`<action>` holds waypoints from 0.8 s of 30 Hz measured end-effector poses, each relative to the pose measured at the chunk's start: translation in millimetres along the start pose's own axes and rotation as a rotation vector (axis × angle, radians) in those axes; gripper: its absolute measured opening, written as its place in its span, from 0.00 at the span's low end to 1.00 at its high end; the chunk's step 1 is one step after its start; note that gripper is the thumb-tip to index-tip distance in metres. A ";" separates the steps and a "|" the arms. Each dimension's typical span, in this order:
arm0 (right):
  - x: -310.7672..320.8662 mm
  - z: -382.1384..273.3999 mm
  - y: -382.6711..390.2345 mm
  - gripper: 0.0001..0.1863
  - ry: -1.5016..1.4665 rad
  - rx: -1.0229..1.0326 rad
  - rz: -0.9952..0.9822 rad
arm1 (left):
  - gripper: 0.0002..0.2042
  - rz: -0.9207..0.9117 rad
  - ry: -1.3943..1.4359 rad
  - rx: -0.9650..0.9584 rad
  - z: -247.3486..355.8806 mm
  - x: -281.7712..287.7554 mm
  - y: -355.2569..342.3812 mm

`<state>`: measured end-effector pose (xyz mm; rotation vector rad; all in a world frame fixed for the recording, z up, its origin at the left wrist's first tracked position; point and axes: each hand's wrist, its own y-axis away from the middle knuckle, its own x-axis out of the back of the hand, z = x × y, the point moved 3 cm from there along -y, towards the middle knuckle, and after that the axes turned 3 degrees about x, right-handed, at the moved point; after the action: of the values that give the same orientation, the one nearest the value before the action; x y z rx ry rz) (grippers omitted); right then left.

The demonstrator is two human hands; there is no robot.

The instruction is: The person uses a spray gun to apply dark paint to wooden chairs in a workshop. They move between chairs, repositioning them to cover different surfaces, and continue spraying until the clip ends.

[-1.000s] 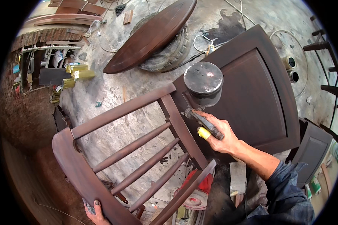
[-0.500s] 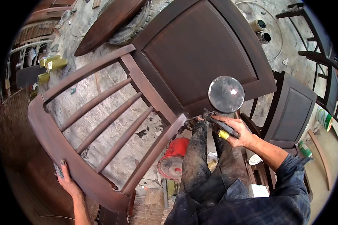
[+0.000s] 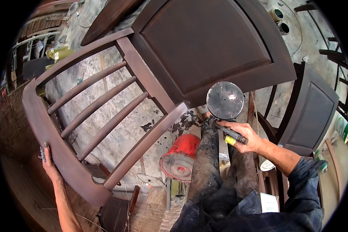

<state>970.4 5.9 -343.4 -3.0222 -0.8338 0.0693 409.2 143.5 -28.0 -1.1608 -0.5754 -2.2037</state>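
Note:
A dark brown wooden chair (image 3: 205, 50) lies tilted before me, its panelled seat at the far side and its spindled back toward the near left. My left hand (image 3: 52, 166) grips the outer edge of the curved top rail (image 3: 65, 166), thumb on the upper face and most fingers hidden beneath. Something small and bluish-grey shows by those fingers. In my right hand (image 3: 246, 137) is a spray gun (image 3: 236, 133), its handle wrapped by my fingers, with yellow tape on it. The gun's round, paint-smeared cup (image 3: 225, 100) stands just off the seat's near edge.
A red bucket (image 3: 179, 158) rests on its side by my legs. Another dark panelled chair (image 3: 309, 112) stands at the right. Two open cans (image 3: 280, 21) sit at the far right, yellowish tins (image 3: 58, 53) at the far left. A curved brown wooden piece (image 3: 108, 21) is beyond the chair.
The chair back and my left hand have shifted left and slightly up in the picture. The spray gun's cup has moved a little left and down. Both grips stay the same.

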 end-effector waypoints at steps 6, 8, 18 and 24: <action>3.1 6.4 9.4 0.29 -0.048 -0.042 -0.071 | 0.28 -0.014 -0.020 0.024 -1.5 3.1 -3.3; 5.1 7.5 13.0 0.31 -0.072 -0.045 -0.096 | 0.27 -0.010 -0.026 0.036 -3.8 6.4 -7.3; 4.6 11.2 3.7 0.32 -0.074 -0.015 -0.076 | 0.26 -0.010 0.008 0.040 -11.0 6.2 -9.7; -1.7 18.3 -3.1 0.29 -0.070 0.028 -0.022 | 0.26 -0.003 0.000 0.049 -17.6 10.7 -15.1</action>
<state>966.6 7.6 -361.6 -2.9996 -0.8637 0.1858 383.9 140.9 -29.9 -1.1356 -0.6274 -2.1797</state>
